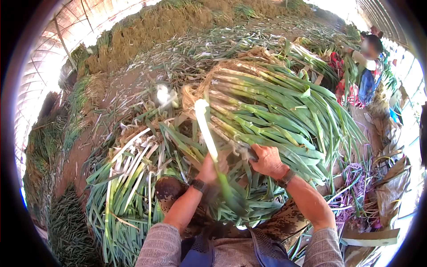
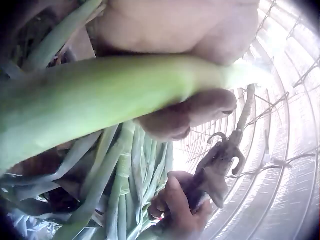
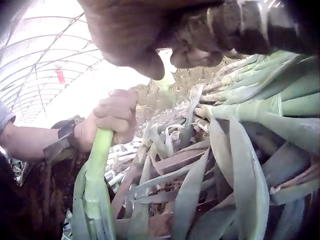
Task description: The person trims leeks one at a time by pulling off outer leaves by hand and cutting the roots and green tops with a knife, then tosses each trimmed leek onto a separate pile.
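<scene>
My left hand (image 1: 212, 168) grips a peeled green onion (image 1: 207, 133), its white end pointing up and its green leaves hanging below the fist. In the left wrist view the thick stalk (image 2: 105, 95) crosses the palm with fingers curled round it. My right hand (image 1: 267, 161), a little to the right, holds a dark, rod-like tool whose far end is blurred; in the right wrist view its dark wrapped handle (image 3: 240, 25) lies in the curled fingers. A large pile of unpeeled onions (image 1: 275, 111) lies just beyond both hands.
Onions with white stems (image 1: 133, 164) lie in a heap at the left. Purple strings (image 1: 356, 191) lie at the right. Another person (image 1: 369, 53) is at the far right. Leaf scraps cover the ground behind the pile.
</scene>
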A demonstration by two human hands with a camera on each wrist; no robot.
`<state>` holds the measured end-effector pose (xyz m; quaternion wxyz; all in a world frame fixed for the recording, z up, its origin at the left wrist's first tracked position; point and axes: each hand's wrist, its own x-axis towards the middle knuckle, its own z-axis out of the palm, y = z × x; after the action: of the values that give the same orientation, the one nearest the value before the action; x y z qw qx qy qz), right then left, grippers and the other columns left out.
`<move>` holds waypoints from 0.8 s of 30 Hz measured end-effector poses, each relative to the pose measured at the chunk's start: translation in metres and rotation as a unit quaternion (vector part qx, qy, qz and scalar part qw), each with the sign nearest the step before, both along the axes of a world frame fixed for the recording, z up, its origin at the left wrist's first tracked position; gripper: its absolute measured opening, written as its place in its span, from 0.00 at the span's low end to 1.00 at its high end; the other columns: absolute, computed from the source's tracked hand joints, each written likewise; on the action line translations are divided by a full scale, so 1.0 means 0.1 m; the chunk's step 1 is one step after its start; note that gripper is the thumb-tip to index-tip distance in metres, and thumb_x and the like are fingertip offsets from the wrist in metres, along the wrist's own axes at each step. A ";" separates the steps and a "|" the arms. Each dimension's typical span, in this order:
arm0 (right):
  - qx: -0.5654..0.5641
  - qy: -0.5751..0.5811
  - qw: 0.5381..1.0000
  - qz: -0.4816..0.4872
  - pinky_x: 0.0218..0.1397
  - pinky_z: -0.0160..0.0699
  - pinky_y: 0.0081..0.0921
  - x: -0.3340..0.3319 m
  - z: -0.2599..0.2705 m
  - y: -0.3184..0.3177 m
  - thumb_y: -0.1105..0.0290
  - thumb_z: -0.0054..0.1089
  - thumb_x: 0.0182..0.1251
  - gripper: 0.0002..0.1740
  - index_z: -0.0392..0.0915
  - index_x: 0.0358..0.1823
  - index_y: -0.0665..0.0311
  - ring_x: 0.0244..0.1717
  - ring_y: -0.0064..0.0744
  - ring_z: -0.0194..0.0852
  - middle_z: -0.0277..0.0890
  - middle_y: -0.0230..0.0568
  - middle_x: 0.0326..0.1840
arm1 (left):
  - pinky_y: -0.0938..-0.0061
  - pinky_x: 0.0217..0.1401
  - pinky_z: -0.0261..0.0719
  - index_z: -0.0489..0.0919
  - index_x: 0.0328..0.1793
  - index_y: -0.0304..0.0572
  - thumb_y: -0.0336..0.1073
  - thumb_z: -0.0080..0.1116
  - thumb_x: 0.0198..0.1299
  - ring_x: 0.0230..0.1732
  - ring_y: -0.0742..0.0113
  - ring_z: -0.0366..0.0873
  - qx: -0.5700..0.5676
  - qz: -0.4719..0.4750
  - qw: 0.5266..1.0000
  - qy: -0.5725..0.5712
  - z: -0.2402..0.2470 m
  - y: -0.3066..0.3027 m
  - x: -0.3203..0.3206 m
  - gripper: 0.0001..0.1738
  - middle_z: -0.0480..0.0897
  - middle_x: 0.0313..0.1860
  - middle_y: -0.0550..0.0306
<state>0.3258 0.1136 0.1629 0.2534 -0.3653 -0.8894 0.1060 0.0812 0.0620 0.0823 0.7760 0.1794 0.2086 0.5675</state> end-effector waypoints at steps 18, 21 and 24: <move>-0.139 -0.127 0.982 -0.032 0.49 0.78 0.52 0.13 0.11 -0.01 0.56 0.62 0.59 0.20 0.82 0.45 0.63 0.43 0.60 0.81 0.83 0.56 0.38 | 0.66 0.22 0.68 0.72 0.38 0.51 0.79 0.34 0.65 0.20 0.68 0.65 -0.142 0.251 0.952 0.104 0.09 0.05 -0.33 0.39 0.66 0.20 0.66; -0.191 -0.191 0.961 -0.061 0.54 0.78 0.51 0.20 0.12 0.03 0.55 0.60 0.58 0.22 0.83 0.47 0.63 0.48 0.60 0.81 0.83 0.56 0.43 | 0.68 0.20 0.68 0.71 0.39 0.52 0.77 0.44 0.64 0.18 0.68 0.67 -0.109 0.353 0.919 0.135 0.55 0.12 -0.60 0.35 0.70 0.21 0.64; -0.216 -0.201 0.950 -0.107 0.55 0.78 0.50 0.29 0.03 0.07 0.55 0.59 0.57 0.22 0.84 0.45 0.64 0.49 0.60 0.80 0.83 0.57 0.44 | 0.75 0.17 0.68 0.71 0.39 0.53 0.72 0.45 0.68 0.16 0.73 0.68 0.006 0.431 0.882 0.191 1.29 0.13 -1.04 0.31 0.70 0.21 0.66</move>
<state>0.3543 0.1208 0.1661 -0.0052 -0.5176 -0.8338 0.1920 -0.0232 0.0753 0.2112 0.3992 0.1815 0.4057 0.8019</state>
